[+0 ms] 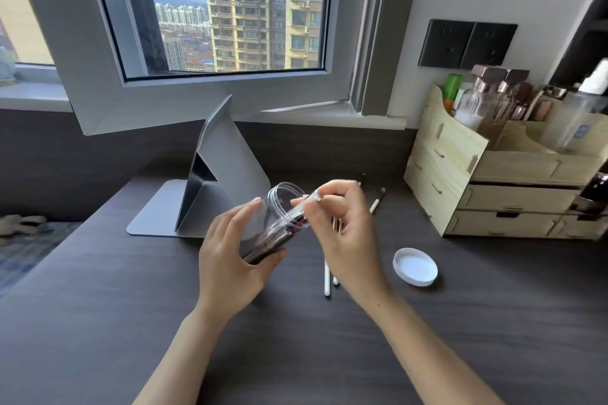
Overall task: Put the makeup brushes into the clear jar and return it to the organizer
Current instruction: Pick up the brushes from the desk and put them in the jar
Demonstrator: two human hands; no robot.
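My left hand holds the clear jar tilted above the desk, its open mouth pointing up and to the right. My right hand pinches a clear-handled makeup brush whose head lies inside the jar, among dark brush parts at the jar's bottom. More white-handled brushes lie on the desk under my right hand, partly hidden, and another brush lies farther back. The wooden organizer stands at the right.
The jar's white lid lies upside down on the dark desk, to the right of my hands. A grey folding stand mirror stands behind the jar. Bottles fill the organizer's top. An open window sash overhangs the desk's back.
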